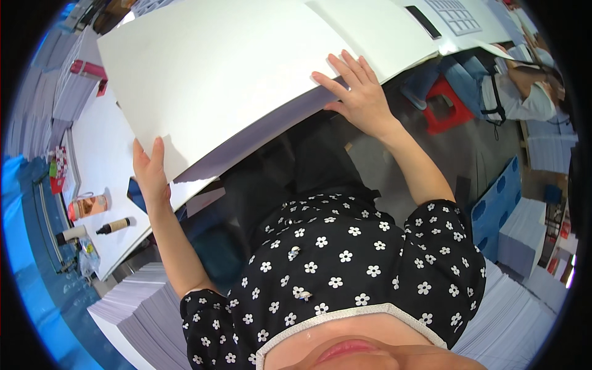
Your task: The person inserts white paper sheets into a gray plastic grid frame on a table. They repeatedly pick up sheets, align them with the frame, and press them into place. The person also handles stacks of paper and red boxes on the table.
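Note:
A thick stack of large white sheets [234, 68] lies in front of me on the table. My right hand [364, 102] rests on its near right edge, fingers spread, with a ring on one finger. At the near left corner is my left hand [151, 172], its visible fingers stretched upward along the side of the stack. Neither hand is wrapped round anything. Part of the left hand's inner side is hidden, and a small dark blue flat thing [136, 194] shows beside it.
Left on the white table [102, 154] are an orange-labelled bottle [91, 206], a dark-capped bottle [114, 226] and a pink object [88, 69]. A black phone-like slab [423, 22] lies far right, near a white grid [455, 15]. A red stool [445, 106] and another person [524, 92] are right; paper stacks [145, 314] surround me.

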A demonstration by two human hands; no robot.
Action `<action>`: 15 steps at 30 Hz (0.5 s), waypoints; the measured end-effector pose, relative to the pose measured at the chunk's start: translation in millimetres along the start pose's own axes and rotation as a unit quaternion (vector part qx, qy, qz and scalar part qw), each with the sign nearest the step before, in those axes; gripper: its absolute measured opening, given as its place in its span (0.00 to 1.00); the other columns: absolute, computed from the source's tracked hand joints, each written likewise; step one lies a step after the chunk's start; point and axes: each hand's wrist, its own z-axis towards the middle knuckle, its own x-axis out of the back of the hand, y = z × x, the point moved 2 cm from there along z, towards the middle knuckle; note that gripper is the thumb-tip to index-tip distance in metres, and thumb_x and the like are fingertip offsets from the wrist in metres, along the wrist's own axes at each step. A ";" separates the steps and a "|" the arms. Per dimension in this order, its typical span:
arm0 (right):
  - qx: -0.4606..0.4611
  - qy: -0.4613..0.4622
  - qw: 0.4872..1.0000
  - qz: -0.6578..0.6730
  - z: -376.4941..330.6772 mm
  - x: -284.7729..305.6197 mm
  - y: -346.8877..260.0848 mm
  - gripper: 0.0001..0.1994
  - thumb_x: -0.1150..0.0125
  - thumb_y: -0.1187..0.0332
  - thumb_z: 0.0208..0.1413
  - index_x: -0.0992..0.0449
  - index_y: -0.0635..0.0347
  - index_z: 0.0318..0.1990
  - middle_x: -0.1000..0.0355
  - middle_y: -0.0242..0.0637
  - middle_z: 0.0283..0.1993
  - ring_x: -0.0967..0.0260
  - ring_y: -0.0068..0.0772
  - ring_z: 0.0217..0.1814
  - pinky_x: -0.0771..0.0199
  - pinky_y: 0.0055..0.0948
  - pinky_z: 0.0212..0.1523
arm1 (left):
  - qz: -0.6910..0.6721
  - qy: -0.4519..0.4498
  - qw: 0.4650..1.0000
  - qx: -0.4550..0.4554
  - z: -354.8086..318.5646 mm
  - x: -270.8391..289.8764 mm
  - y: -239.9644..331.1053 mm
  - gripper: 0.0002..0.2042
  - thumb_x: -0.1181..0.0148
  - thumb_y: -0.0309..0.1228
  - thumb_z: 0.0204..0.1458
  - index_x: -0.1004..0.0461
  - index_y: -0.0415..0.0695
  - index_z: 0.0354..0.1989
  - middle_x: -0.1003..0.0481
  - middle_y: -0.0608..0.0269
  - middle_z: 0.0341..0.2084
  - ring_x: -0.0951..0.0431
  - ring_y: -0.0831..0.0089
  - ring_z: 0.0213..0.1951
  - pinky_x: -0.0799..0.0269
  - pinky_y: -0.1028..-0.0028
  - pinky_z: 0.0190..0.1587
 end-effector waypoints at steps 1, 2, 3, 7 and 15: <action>-0.002 0.001 1.000 0.001 1.3 0.5 -2.1 0.37 0.28 0.54 0.39 0.32 0.39 0.62 0.37 0.42 0.64 0.44 0.49 0.70 0.48 0.51 0.69 | 0.009 0.005 1.000 -0.003 -0.7 -3.1 2.2 0.20 0.45 0.28 0.61 0.37 0.32 0.59 0.28 0.54 0.51 0.28 0.70 0.51 0.33 0.72 0.55; -0.003 0.002 1.000 0.002 2.1 1.7 -5.7 0.37 0.28 0.54 0.39 0.32 0.42 0.62 0.38 0.43 0.65 0.45 0.50 0.70 0.48 0.52 0.69 | 0.019 0.010 1.000 -0.007 -1.5 -5.6 3.9 0.20 0.45 0.28 0.60 0.36 0.32 0.59 0.28 0.54 0.51 0.28 0.70 0.51 0.33 0.72 0.55; -0.004 0.002 1.000 0.003 3.8 2.5 -10.1 0.38 0.28 0.54 0.39 0.32 0.45 0.62 0.38 0.44 0.65 0.46 0.50 0.70 0.48 0.52 0.69 | 0.029 0.014 0.999 -0.010 -2.3 -6.7 5.5 0.20 0.45 0.28 0.60 0.36 0.32 0.58 0.28 0.54 0.50 0.27 0.70 0.50 0.33 0.73 0.54; 0.037 -0.010 0.997 0.072 15.3 -1.4 -46.1 0.41 0.28 0.52 0.37 0.34 0.55 0.62 0.39 0.46 0.66 0.47 0.53 0.71 0.49 0.54 0.68 | 0.084 0.019 0.996 -0.027 -1.7 -1.8 4.5 0.19 0.44 0.28 0.59 0.34 0.34 0.57 0.27 0.55 0.48 0.27 0.72 0.48 0.32 0.73 0.52; 0.046 -0.026 0.996 0.071 24.2 -7.6 -71.7 0.39 0.26 0.55 0.36 0.32 0.34 0.63 0.41 0.40 0.68 0.48 0.52 0.71 0.48 0.56 0.68 | 0.036 0.022 0.999 0.006 -1.2 0.0 -18.7 0.23 0.47 0.30 0.62 0.39 0.35 0.64 0.30 0.56 0.55 0.29 0.71 0.55 0.35 0.73 0.57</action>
